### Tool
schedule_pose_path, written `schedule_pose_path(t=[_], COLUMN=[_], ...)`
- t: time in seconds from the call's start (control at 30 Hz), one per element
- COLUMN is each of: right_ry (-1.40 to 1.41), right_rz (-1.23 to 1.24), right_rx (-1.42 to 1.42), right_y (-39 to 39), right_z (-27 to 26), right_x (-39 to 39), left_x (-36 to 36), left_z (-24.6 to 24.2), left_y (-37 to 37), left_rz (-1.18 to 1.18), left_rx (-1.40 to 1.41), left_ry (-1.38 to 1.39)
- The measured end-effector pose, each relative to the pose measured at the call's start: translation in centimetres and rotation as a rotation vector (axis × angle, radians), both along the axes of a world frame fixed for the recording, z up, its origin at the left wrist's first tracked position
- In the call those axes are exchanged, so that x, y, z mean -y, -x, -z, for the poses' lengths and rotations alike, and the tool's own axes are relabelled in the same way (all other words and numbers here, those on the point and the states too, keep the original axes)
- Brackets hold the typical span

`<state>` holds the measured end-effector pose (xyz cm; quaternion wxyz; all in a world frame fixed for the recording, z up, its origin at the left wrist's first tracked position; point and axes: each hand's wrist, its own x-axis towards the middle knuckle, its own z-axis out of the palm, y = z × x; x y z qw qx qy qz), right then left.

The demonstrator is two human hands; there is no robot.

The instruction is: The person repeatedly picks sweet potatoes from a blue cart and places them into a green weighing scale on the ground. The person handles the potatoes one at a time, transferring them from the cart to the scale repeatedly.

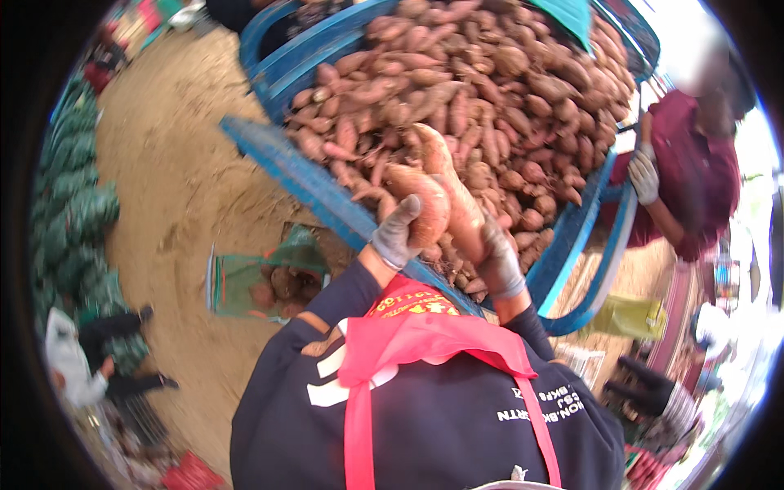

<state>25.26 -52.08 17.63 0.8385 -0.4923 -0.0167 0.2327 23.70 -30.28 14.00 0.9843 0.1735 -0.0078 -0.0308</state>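
Note:
My left hand [395, 233], in a pale work glove, grips a thick, rounded sweet potato [422, 205]. In my right hand [501, 260], gloved too, is a longer, knobbly sweet potato [453, 193]. The two roots lean against each other above the near edge of a blue metal cart bed [306, 184]. Behind them a large heap of reddish sweet potatoes [490, 98] fills the bed. A red apron with printing on it hangs below my hands.
On the sandy ground at left lies an open green mesh bag [239, 285] with sweet potatoes inside. Filled green sacks [79, 214] line the far left. A person in a maroon shirt [692, 165] stands at the cart's right. A yellow-green sack [631, 315] lies at lower right.

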Motion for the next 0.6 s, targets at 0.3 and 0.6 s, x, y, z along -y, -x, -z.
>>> schedule_pose_path(t=[0.3, 0.6], right_ry=[0.418, 0.759], right_rz=[-0.482, -1.27], right_rx=[0.296, 0.749], right_y=[3.0, 3.4], right_z=[-3.7, -4.9], right_x=[-5.9, -18.6], left_x=[-3.3, -11.3], left_z=[-0.5, 6.6], left_y=[10.5, 31.6], left_rz=[-0.039, -0.861], left_rx=[0.029, -0.482], left_ry=[-0.013, -0.086])
